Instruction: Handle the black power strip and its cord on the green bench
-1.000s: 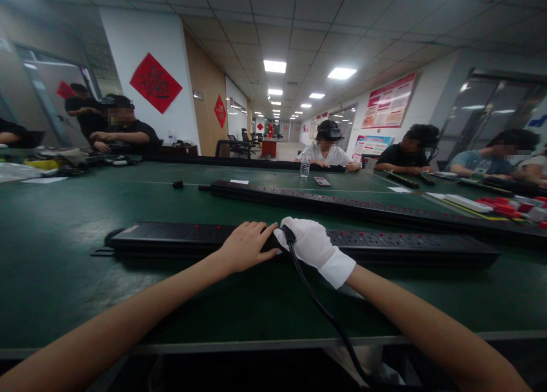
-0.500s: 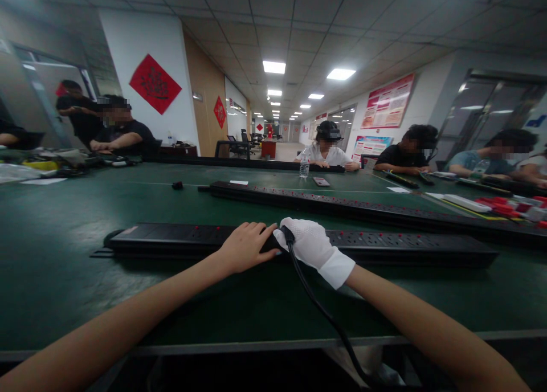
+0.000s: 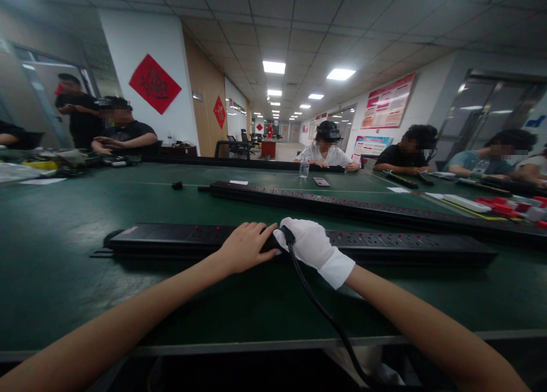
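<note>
On the green table (image 3: 256, 312), a long power strip (image 3: 397, 243), likely stiff and best lifted near both ends, is lying beneath the left hand (image 3: 245, 246), fingers slightly spread, while the gloved right hand (image 3: 307, 244) is clamping a corded plug (image 3: 289, 235).

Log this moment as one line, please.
left hand: resting on near strip | right hand: gloved, holding plug at near strip | cord: running past table edge | bottle: upright beyond far strip
</note>
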A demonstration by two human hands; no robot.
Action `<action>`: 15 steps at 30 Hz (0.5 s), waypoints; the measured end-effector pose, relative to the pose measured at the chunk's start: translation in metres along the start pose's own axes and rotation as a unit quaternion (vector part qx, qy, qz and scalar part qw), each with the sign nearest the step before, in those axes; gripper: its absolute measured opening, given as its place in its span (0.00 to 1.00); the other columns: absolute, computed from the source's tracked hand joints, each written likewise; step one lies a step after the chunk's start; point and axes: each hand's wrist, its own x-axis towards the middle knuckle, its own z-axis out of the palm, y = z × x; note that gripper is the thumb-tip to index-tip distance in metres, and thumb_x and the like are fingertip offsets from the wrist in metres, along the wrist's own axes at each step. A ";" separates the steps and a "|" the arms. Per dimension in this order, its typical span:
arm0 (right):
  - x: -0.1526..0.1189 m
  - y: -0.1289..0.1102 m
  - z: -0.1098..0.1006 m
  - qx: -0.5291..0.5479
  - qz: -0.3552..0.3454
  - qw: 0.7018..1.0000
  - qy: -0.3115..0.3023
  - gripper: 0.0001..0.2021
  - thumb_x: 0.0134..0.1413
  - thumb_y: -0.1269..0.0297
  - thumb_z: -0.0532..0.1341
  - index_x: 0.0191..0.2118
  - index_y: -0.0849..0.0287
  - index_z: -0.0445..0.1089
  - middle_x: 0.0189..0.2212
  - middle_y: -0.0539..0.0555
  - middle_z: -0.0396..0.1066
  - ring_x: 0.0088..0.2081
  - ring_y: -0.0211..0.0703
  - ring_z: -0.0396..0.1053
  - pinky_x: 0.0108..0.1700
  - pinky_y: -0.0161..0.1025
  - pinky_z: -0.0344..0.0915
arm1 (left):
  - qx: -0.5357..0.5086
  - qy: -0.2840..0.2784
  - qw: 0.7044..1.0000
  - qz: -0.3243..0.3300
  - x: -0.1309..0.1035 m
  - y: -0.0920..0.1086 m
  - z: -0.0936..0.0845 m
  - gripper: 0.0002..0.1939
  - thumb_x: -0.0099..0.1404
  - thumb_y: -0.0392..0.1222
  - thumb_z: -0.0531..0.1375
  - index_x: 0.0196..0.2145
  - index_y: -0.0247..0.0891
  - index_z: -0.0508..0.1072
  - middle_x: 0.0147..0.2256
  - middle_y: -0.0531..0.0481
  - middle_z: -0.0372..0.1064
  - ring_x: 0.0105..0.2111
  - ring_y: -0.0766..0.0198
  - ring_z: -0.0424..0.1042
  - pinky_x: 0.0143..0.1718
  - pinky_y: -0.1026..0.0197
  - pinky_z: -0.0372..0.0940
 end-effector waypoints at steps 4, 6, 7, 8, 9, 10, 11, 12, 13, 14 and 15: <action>0.000 0.000 0.001 0.000 -0.001 1.000 0.003 0.17 0.57 0.54 0.45 0.36 0.58 0.65 0.29 0.53 0.69 0.29 0.36 0.65 0.30 0.32 0.54 | 0.002 -0.002 1.000 0.000 0.000 0.000 -0.001 0.30 0.61 0.59 0.45 0.54 0.35 0.55 0.42 0.41 0.64 0.42 0.55 0.64 0.42 0.55 0.57; 0.000 0.000 0.001 0.000 0.002 1.000 0.004 0.16 0.57 0.54 0.45 0.36 0.58 0.65 0.29 0.54 0.69 0.29 0.36 0.65 0.30 0.32 0.54 | 0.002 -0.003 1.000 0.000 0.000 0.000 -0.001 0.30 0.61 0.59 0.45 0.54 0.35 0.55 0.42 0.41 0.65 0.42 0.55 0.64 0.42 0.55 0.57; 0.000 0.000 0.001 0.000 0.003 1.000 0.004 0.16 0.57 0.55 0.46 0.36 0.58 0.65 0.29 0.54 0.69 0.29 0.37 0.65 0.31 0.32 0.54 | 0.002 -0.003 1.000 0.000 0.000 0.000 -0.001 0.30 0.61 0.59 0.45 0.54 0.35 0.55 0.42 0.42 0.65 0.42 0.55 0.64 0.42 0.55 0.57; 0.000 -0.001 0.001 0.000 0.003 1.000 0.004 0.16 0.57 0.55 0.46 0.36 0.58 0.65 0.29 0.54 0.69 0.29 0.36 0.65 0.31 0.32 0.54 | 0.001 -0.003 1.000 0.000 0.000 0.000 -0.001 0.30 0.61 0.59 0.45 0.54 0.35 0.55 0.42 0.42 0.65 0.42 0.55 0.64 0.42 0.55 0.57; 0.000 -0.001 0.001 0.001 0.002 1.000 0.004 0.16 0.57 0.55 0.46 0.36 0.58 0.65 0.29 0.54 0.69 0.29 0.36 0.65 0.31 0.31 0.54 | 0.001 -0.003 1.000 -0.001 0.000 0.000 -0.001 0.30 0.61 0.59 0.45 0.54 0.36 0.55 0.42 0.42 0.64 0.42 0.55 0.64 0.41 0.55 0.57; 0.000 -0.001 0.001 0.001 0.002 1.000 0.004 0.16 0.57 0.55 0.46 0.36 0.58 0.65 0.29 0.54 0.69 0.29 0.36 0.65 0.31 0.31 0.54 | 0.001 -0.003 1.000 -0.002 0.000 0.000 0.000 0.30 0.61 0.59 0.45 0.54 0.36 0.55 0.42 0.42 0.64 0.42 0.55 0.64 0.41 0.55 0.57; 0.000 -0.001 0.000 0.000 0.002 1.000 0.005 0.16 0.57 0.55 0.46 0.36 0.58 0.65 0.29 0.54 0.69 0.29 0.36 0.65 0.30 0.31 0.54 | 0.000 -0.004 1.000 -0.003 0.000 0.000 0.000 0.30 0.61 0.59 0.45 0.54 0.36 0.55 0.42 0.42 0.64 0.42 0.55 0.64 0.41 0.55 0.57; 0.000 -0.001 0.000 -0.001 0.002 1.000 0.005 0.16 0.57 0.55 0.46 0.36 0.58 0.65 0.29 0.54 0.69 0.29 0.36 0.65 0.30 0.31 0.54 | -0.001 -0.005 1.000 -0.003 0.000 0.000 0.000 0.30 0.61 0.59 0.45 0.54 0.36 0.55 0.42 0.42 0.64 0.42 0.55 0.64 0.41 0.55 0.57; 0.000 -0.001 0.000 -0.001 0.001 1.000 0.006 0.16 0.57 0.54 0.45 0.36 0.58 0.65 0.29 0.54 0.69 0.29 0.36 0.65 0.30 0.31 0.54 | -0.002 -0.005 1.000 -0.003 0.000 0.000 0.000 0.30 0.61 0.59 0.45 0.54 0.36 0.55 0.42 0.42 0.64 0.42 0.55 0.64 0.41 0.55 0.57; 0.000 -0.001 0.000 -0.001 0.000 1.000 0.006 0.16 0.57 0.55 0.45 0.36 0.58 0.65 0.29 0.54 0.69 0.29 0.36 0.65 0.30 0.31 0.54 | -0.003 -0.006 1.000 -0.003 0.000 0.000 0.001 0.30 0.61 0.59 0.45 0.54 0.36 0.55 0.42 0.42 0.64 0.42 0.55 0.64 0.41 0.55 0.57; 0.000 -0.001 0.000 0.000 -0.001 1.000 0.006 0.16 0.57 0.55 0.45 0.36 0.58 0.65 0.29 0.53 0.69 0.29 0.36 0.65 0.30 0.31 0.54 | -0.004 -0.006 1.000 -0.003 0.000 -0.001 0.001 0.31 0.61 0.59 0.44 0.54 0.36 0.55 0.43 0.42 0.64 0.42 0.55 0.64 0.41 0.55 0.57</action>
